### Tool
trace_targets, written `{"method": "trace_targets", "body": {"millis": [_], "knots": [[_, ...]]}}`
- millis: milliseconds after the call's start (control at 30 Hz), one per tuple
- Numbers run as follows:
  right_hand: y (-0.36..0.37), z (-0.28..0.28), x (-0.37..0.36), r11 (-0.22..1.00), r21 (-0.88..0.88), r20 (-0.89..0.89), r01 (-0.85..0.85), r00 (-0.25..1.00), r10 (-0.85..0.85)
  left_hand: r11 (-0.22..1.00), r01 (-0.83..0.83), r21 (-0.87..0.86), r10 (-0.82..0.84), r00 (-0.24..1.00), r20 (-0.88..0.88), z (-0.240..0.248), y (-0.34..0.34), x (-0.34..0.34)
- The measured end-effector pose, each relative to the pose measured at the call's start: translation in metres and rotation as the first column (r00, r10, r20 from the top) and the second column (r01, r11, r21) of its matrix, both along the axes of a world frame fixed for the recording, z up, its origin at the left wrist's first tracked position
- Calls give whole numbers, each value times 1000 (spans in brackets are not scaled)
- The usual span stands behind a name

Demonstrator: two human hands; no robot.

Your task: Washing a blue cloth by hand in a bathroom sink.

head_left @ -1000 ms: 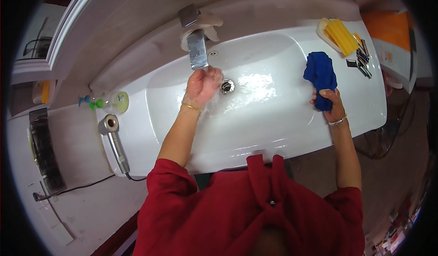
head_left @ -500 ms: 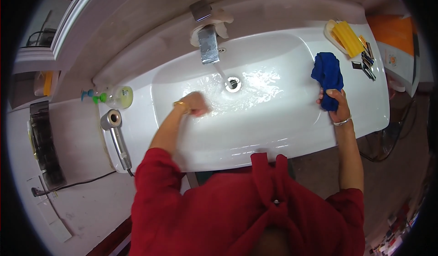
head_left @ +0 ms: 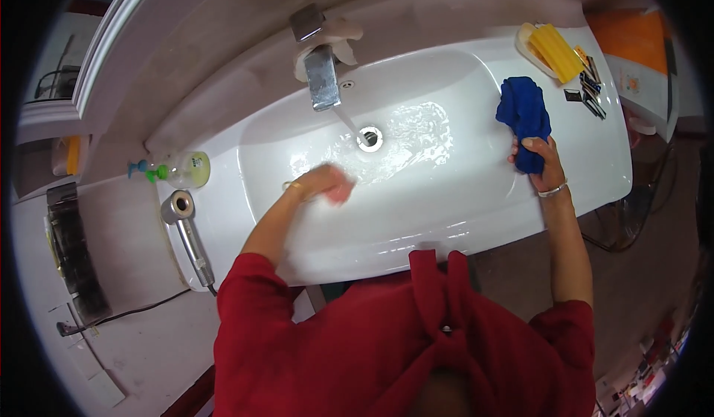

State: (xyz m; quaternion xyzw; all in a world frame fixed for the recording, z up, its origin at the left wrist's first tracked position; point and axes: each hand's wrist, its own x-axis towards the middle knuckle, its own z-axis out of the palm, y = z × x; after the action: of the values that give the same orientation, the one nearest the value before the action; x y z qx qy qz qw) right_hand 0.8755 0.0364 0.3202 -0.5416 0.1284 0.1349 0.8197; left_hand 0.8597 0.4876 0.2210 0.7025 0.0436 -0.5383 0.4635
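My left hand (head_left: 332, 184) is over the left part of the white sink (head_left: 416, 216), smeared by motion, so its fingers cannot be made out. Water runs from the chrome faucet (head_left: 322, 78) toward the round drain (head_left: 370, 139) and ripples across the basin floor. On the right side, my right hand (head_left: 545, 160) is closed round the lower end of a bunched blue cloth (head_left: 525, 112). That cloth is at the basin's right rim, its upper part extending past my fingers.
On the left ledge are a pump bottle (head_left: 187, 170) with yellowish liquid and a silver hair dryer (head_left: 190, 238) with a cord. At the far right lie a yellow ridged block (head_left: 556, 52) and several small dark items (head_left: 593, 93). An orange and white box (head_left: 632, 52) stands beyond them.
My left hand has moved slightly to the right and remains blurred. The right hand still grips the blue cloth. The whole view has shifted a little.
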Motion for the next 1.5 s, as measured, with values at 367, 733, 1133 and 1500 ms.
{"method": "trace_targets", "body": {"millis": [367, 733, 1133, 1500], "knots": [[0, -1, -2, 1000, 8, 0, 8, 1000, -8, 737, 667, -113, -470, 626, 622, 36, -158, -40], [-3, -6, 0, 1000, 6, 0, -3, 1000, 3, 862, 506, 33, -231, 335, 913, 17, -226, -15], [-6, 0, 1, 998, 37, -21, -46, 999, 46, 935, -344, 81, 3, 237, 971, -26, -31, 0], [-10, -4, 3, 988, 85, -56, -126, 990, 131, 819, -521, -241, 568, 676, 470, -6, -37, 6]]}}
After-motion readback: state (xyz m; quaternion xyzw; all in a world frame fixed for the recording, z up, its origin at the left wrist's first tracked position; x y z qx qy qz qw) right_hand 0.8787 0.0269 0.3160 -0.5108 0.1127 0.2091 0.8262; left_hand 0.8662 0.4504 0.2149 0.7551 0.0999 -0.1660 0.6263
